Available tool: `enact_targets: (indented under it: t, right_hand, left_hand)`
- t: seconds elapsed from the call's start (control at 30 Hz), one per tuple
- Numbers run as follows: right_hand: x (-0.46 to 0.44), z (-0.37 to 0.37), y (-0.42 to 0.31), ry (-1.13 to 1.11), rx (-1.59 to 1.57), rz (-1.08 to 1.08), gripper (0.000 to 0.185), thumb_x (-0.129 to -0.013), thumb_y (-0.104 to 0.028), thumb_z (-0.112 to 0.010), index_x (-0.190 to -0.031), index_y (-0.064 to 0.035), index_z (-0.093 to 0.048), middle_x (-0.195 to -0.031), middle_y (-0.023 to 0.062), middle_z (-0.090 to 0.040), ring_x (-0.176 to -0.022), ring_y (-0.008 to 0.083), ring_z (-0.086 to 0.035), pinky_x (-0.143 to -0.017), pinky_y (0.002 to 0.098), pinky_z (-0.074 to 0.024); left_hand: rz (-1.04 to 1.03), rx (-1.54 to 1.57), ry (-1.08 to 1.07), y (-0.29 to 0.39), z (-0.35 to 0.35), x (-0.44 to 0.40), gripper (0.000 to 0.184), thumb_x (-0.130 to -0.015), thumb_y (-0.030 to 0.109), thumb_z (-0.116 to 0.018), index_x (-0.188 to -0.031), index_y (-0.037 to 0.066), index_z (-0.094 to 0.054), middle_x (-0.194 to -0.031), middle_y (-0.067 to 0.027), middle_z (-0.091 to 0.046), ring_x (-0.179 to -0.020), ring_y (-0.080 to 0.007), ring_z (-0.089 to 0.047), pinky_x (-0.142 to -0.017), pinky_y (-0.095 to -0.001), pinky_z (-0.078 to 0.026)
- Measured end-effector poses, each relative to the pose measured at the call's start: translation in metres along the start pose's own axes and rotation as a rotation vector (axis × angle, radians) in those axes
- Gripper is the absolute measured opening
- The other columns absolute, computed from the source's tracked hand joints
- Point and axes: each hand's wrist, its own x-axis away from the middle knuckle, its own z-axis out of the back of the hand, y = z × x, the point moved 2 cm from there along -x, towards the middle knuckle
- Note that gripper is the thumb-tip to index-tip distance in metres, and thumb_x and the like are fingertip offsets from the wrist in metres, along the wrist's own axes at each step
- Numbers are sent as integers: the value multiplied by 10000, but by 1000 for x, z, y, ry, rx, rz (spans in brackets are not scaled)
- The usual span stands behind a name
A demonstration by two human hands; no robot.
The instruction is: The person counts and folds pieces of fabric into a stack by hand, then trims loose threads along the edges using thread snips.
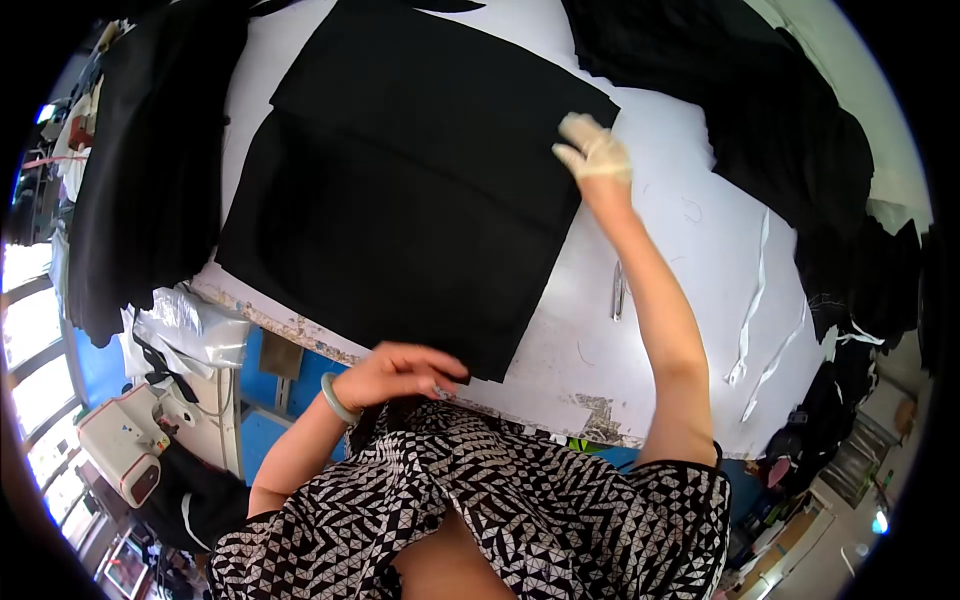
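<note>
A large black fabric panel lies flat on the white table, with a second edge or fold crossing its upper part. My right hand wears a pale glove over the fingers and is at the panel's upper right edge. Its thumb stands apart from the fingers, and nothing shows in its grasp. At the front edge of the panel is my left hand, bare, with a pale bangle on the wrist. The left fingers are stretched out over the fabric's near edge, slightly blurred.
Small metal thread snips lie on the white table, right of the panel. Black fabric is heaped at the left and upper right. White strips lie at right. A white sewing machine stands lower left.
</note>
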Motion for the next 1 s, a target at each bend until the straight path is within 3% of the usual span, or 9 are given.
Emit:
enact_targets:
  t: [0.07,0.2,0.33,0.4,0.47,0.53,0.6,0.77,1.0]
  right_hand:
    - [2,-39,55,228,453,219,257,-876,-200,-660,-1097,-74,-692,-1133,82,-694,-1061,300,-631,-952,429,-458]
    - [21,-2,-67,-78,160,402,54,-779,-99,-626,-817,-83,-591,-816,81,-567,-786,272,-582,-760,382,-500]
    - [86,2,-134,-255,-201,803,123,-748,-205,-641,-850,-139,-646,-884,8,-614,-876,188,-622,-808,376,-520]
    - [71,11,-122,-612,73,766,100,-761,-224,-648,-838,-177,-690,-961,-27,-668,-973,179,-658,-852,375,-525]
    - [41,8,-59,68,-36,631,86,-755,-166,-668,-829,-185,-709,-1047,23,-695,-1022,210,-663,-861,394,-530]
    - [18,-14,12,89,57,99,310,-866,-287,-701,-1100,-86,-728,-1293,120,-648,-1214,304,-593,-993,412,-490]
    - [5,-21,44,144,217,-116,562,-895,-406,-686,-1330,-56,-619,-1460,134,-528,-1330,318,-500,-1080,386,-432]
    - [13,-50,76,-31,227,-242,695,-906,-443,-662,-1460,-63,-482,-1550,113,-423,-1386,296,-443,-1122,378,-392]
    - [9,-36,83,44,125,-255,640,-915,-378,-668,-1455,-84,-492,-1534,104,-445,-1349,312,-474,-1112,375,-402]
  left_hand:
    - [-237,63,266,7,21,-6,392,-994,175,-602,-1339,-7,-568,-1266,-166,-648,-1160,-273,-643,-963,-396,-547]
    - [-544,275,940,3,83,-1,540,-1051,383,-465,-1436,5,-457,-1414,-185,-532,-1321,-287,-513,-1093,-434,-436]
    - [-665,642,813,-23,97,28,783,-1020,616,-369,-1480,-18,-376,-1472,-179,-476,-1359,-296,-468,-1129,-436,-392]
    - [-696,709,823,-24,84,29,753,-1008,588,-447,-1465,-9,-398,-1432,-167,-506,-1327,-276,-495,-1092,-400,-428]
    - [-659,681,983,-28,83,29,695,-991,531,-535,-1426,-1,-433,-1371,-146,-544,-1272,-251,-534,-1047,-361,-461]
    - [-566,533,1206,-45,99,27,541,-964,386,-643,-1319,7,-494,-1244,-111,-602,-1142,-220,-600,-972,-327,-499]
    - [-480,327,1300,-37,92,20,370,-976,212,-656,-1243,-7,-523,-1125,-93,-658,-1022,-224,-663,-924,-353,-541]
    - [-492,680,1114,-50,124,44,392,-1040,225,-525,-1333,-33,-499,-1285,-174,-629,-1133,-309,-648,-975,-438,-548]
    - [-555,516,1390,-19,199,86,348,-1015,230,-547,-1266,-11,-569,-1291,-163,-624,-1171,-306,-616,-994,-457,-529]
